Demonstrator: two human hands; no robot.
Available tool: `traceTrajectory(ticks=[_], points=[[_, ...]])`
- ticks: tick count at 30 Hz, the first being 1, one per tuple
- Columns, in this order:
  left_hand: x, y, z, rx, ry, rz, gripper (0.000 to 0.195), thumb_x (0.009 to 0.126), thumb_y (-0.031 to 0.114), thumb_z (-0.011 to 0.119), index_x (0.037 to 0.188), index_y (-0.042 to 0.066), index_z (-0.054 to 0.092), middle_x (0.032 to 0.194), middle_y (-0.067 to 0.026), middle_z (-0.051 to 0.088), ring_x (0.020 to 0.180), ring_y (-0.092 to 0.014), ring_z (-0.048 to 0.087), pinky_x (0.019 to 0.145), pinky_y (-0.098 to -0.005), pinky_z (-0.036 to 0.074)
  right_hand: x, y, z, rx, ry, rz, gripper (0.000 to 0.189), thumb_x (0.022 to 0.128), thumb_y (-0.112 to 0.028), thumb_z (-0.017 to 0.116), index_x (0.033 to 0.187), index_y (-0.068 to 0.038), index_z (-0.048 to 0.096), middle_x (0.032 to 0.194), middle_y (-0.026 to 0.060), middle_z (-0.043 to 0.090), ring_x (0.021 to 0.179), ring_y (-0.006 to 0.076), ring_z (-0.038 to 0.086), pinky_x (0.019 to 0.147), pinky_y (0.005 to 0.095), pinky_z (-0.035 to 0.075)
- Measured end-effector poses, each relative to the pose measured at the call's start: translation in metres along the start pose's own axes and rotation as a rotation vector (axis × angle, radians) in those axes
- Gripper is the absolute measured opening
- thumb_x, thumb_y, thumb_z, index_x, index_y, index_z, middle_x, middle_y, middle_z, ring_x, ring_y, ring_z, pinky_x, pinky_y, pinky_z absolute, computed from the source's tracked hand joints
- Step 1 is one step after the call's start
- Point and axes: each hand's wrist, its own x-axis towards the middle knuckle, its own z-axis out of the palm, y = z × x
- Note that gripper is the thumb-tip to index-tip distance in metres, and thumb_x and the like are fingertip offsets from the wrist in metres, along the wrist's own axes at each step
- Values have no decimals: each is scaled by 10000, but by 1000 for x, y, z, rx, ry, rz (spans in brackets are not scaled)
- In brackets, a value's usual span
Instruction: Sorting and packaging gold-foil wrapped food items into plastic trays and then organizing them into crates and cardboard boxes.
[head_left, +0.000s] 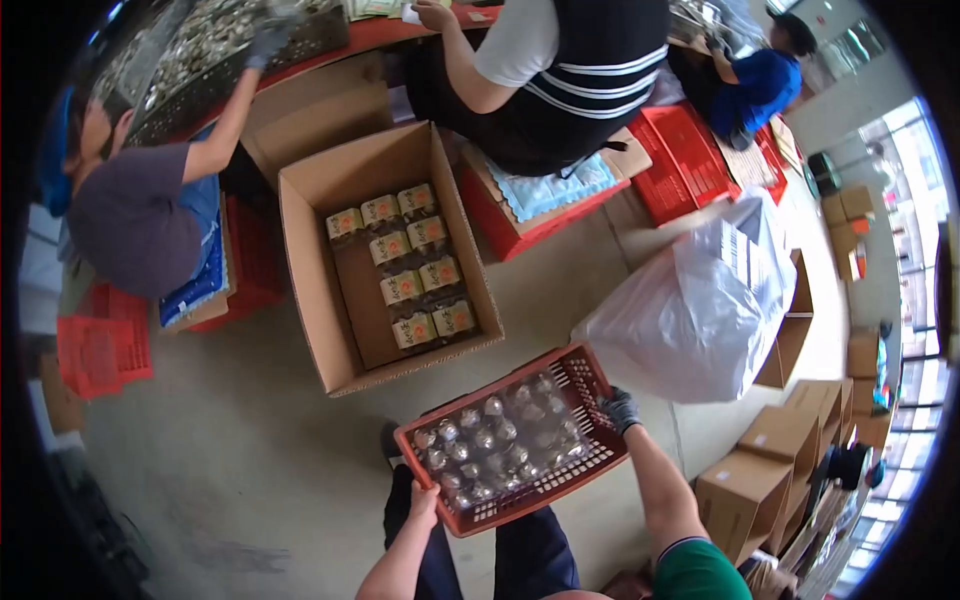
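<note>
My left hand (424, 501), bare, grips the near left end of a red-brown plastic basket (501, 517). On its right end my right hand (621, 412), in a grey glove, holds the rim. Inside the basket lie clear plastic packs (510, 439) of rounded, shiny pieces; what they are I cannot tell. The basket hangs tilted in front of my legs. Just beyond it stands a large open cardboard carton (300, 300). Several small packs (414, 329) with printed paper labels fill its right side and back row, and its bare bottom shows at front left.
Three people (135, 210) sit around a red worktable (315, 64) heaped with small pieces. A big translucent plastic bag (690, 307) stands to the right of the carton. Cardboard boxes (757, 480) line the right side. Red crates (105, 341) sit at far left.
</note>
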Motion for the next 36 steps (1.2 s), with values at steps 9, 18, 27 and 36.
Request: traceTrajectory(ticks=[9,18,27,36], points=[[90,-57,11,137,129,192,321,748,-66,599,1009,78,480,902,-31,527,823,-169,537,726,-310,461,82,39,91,211,-146,22,327,829,-194,708,1111,-34,667,920,21,687,815,128,606,785,281,489],[136,-65,27,127,179,291,342,779,-52,603,1048,85,442,926,-39,522,795,-157,535,641,-308,458,131,93,140,315,-184,-93,373,803,-232,705,1128,-56,653,966,100,702,870,214,633,807,323,478],[9,-50,21,874,354,383,438,813,164,596,1222,77,464,1052,-232,631,989,-431,600,832,-500,484,20,44,57,-405,-218,-410,530,800,-354,666,1172,11,570,1092,262,628,1012,411,605,866,436,490],[-432,74,161,293,-1029,1046,314,886,132,589,1169,-3,586,951,-126,666,898,-251,637,787,-338,489,-181,102,18,-890,-838,-627,297,952,-255,455,1163,-224,662,1238,36,630,1168,192,552,1037,361,401]])
